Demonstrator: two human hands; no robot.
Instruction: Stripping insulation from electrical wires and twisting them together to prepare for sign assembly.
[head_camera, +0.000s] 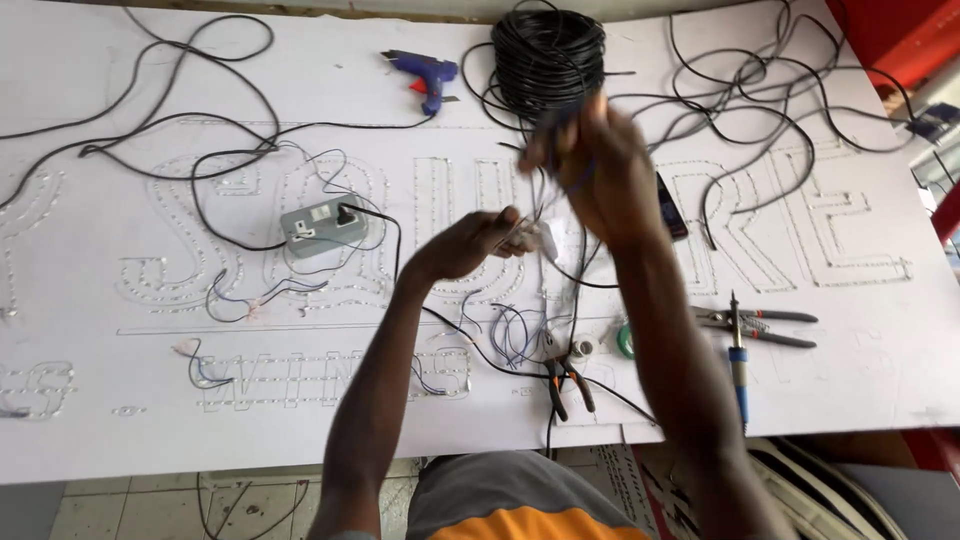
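From the head view we look down on a large white board (120, 420) with outlined letters studded with small lights. Our left hand (470, 243) is near the middle of the board, fingers pinched shut on a small white piece with thin black wires (545, 215) running up from it. Our right hand (590, 170) is raised just above and to the right of the left one, blurred, its fingers closed around the upper part of the same wires. Directly behind it, at the board's far edge, sits a round coil of black cable (548, 55), and to the left of that coil lies a blue glue gun with a red trigger (425, 76). A grey socket box (322, 226) with a black plug in it sits left of our left hand. Loose black cable (760, 100) sprawls across the far right corner. Near the front edge lie black-and-red-handled pliers (568, 385), a small green tape roll (625, 341), a blue-handled soldering iron (738, 365) and grey-handled cutters (760, 325). A dark phone (671, 208) lies partly hidden behind our right forearm.
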